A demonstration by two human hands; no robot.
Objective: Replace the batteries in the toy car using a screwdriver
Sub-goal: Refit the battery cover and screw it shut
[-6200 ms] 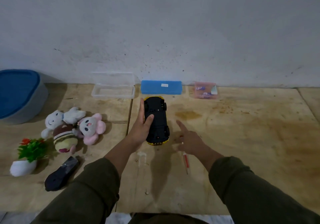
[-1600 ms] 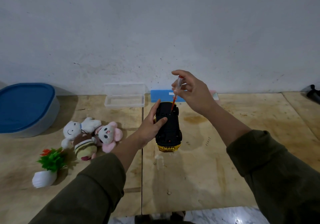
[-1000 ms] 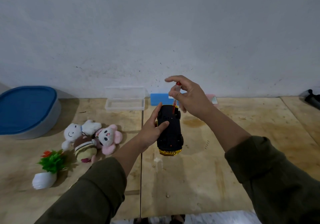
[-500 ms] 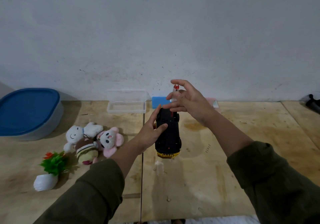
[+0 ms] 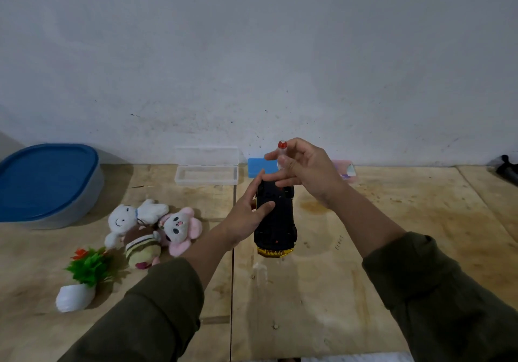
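Note:
A toy car (image 5: 276,221) lies upside down on the wooden table (image 5: 322,291), black underside up and yellow bumper toward me. My left hand (image 5: 248,210) steadies it from the left, thumb on the underside and fingers along its side. My right hand (image 5: 304,169) hovers over the car's far end and pinches a small screwdriver (image 5: 281,148) upright. Only its red-capped clear handle shows above the fingers; the shaft and tip are hidden behind the hand.
Along the wall stand an open clear plastic box (image 5: 207,167), a blue case (image 5: 262,167) and a pink packet (image 5: 346,168). A blue-lidded tub (image 5: 46,182), three plush toys (image 5: 152,228) and a small plant pot (image 5: 81,280) sit at left. A dark object (image 5: 507,167) lies at far right.
My right hand picked the screwdriver up from the table and brought it upright over the car's far end; its fingers keep shifting round the handle. My left hand stays on the car.

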